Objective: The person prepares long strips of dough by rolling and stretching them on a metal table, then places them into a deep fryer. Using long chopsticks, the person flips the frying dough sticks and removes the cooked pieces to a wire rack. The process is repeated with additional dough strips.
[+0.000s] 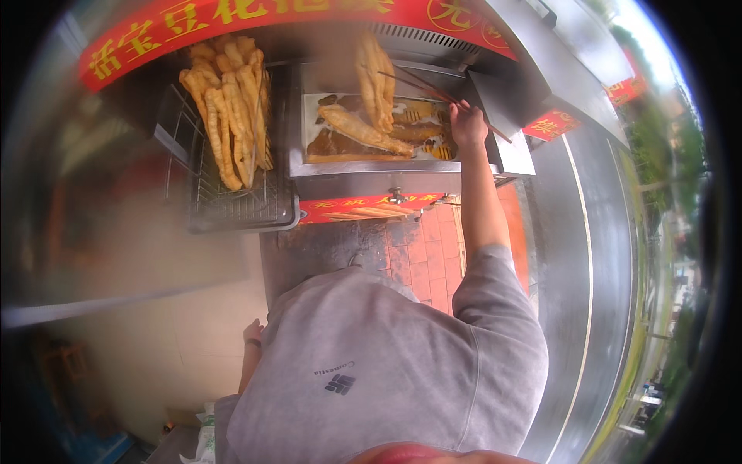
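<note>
My right hand (468,124) grips a pair of long wooden chopsticks (429,87) over a metal deep fryer (377,169). The chopstick tips reach a golden fried dough stick (375,87) that points upward at the fryer's far side, its near end at the oil. Whether the tips pinch it or only touch it, I cannot tell. Another fried dough stick (365,132) floats in the foaming brown oil (333,144). Down at my side hangs my left hand (254,330), a dark band on its wrist. Its fingers are too small and partly hidden to read.
Left of the fryer, several fried dough sticks (229,116) stand bunched in a wire rack over a dark tray (243,225). Valves (397,196) stick out of the fryer's front. A red sign with writing (232,23) crosses above. A metal side panel (504,124) edges the right.
</note>
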